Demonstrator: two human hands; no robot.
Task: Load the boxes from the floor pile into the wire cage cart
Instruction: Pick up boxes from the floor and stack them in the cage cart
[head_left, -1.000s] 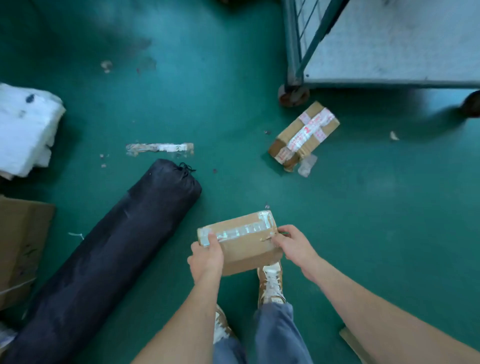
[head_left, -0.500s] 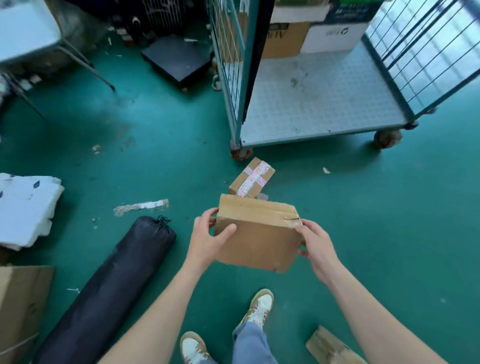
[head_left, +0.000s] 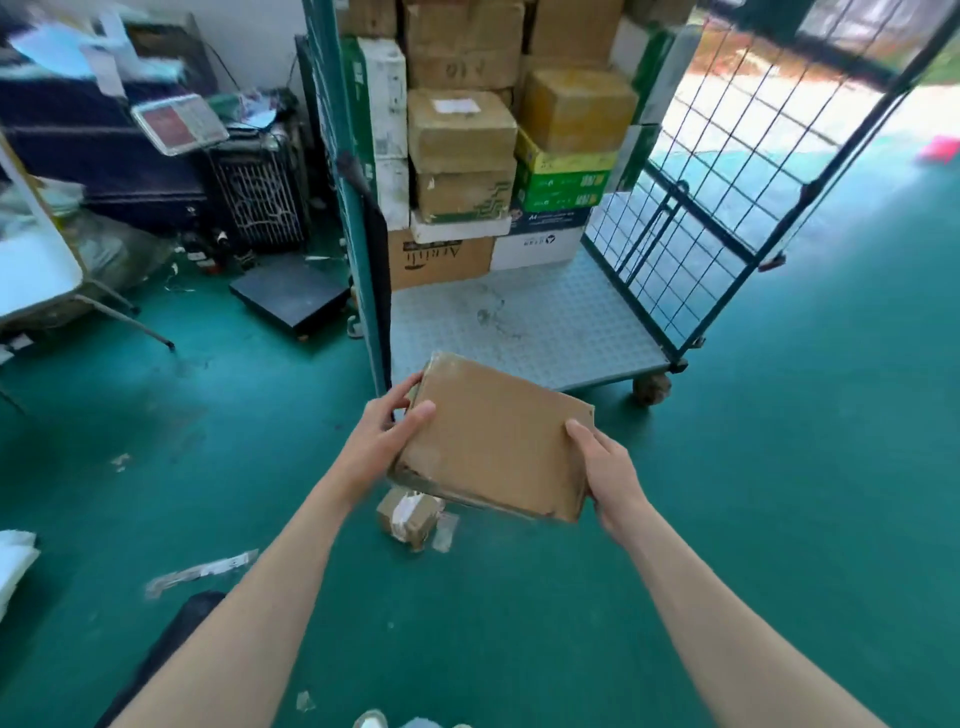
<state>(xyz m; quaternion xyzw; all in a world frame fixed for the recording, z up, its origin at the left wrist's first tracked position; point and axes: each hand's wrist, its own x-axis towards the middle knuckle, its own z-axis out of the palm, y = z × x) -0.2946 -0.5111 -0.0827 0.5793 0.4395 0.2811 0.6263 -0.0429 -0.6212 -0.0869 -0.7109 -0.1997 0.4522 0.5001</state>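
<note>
Box (head_left: 493, 441) has come up higher since half a second ago and now hangs right in front of the cart, clear of the floor and tilted a bit. Left hand (head_left: 387, 441) grips its left edge, thumb on top. Right hand (head_left: 608, 467) holds the near right corner, fingers tucked under. Just below it a small taped box (head_left: 408, 514) lies on the floor, so there's one more to fetch. Looks like the carry step to me. Next move, I reckon: step in and set it on the bare deck (head_left: 545, 322) of the wire cage cart (head_left: 727, 171), in front of the stacked boxes (head_left: 462, 130) at the far end.
</note>
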